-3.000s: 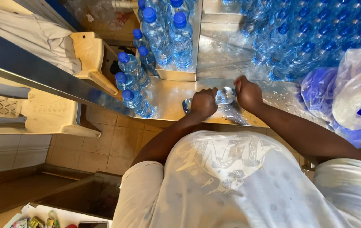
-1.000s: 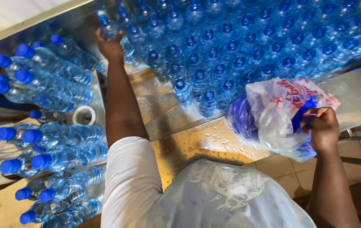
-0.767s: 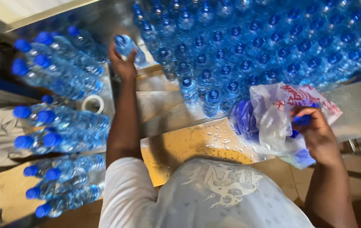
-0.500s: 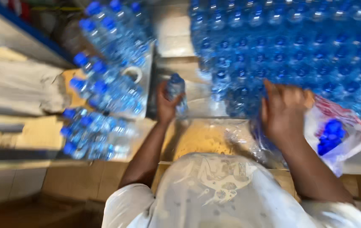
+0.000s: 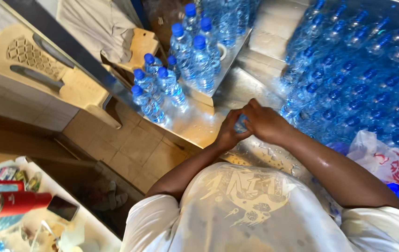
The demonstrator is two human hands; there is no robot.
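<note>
Both hands are meeting over the wet metal table (image 5: 195, 128). The left hand (image 5: 229, 132) and the right hand (image 5: 264, 122) are closing their fingers around one small water bottle (image 5: 241, 123) between them. Capped bottles (image 5: 185, 65) are standing to the left, and a plastic bag (image 5: 386, 161) is lying on the right.

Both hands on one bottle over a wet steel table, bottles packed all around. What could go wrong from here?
1. The steel table and the right hand's forearm look wet, so the small bottle pinched between it and the left hand may slip.
2. The capped bottles stand close to the table's edge; an elbow nudge might tip them off.
</note>
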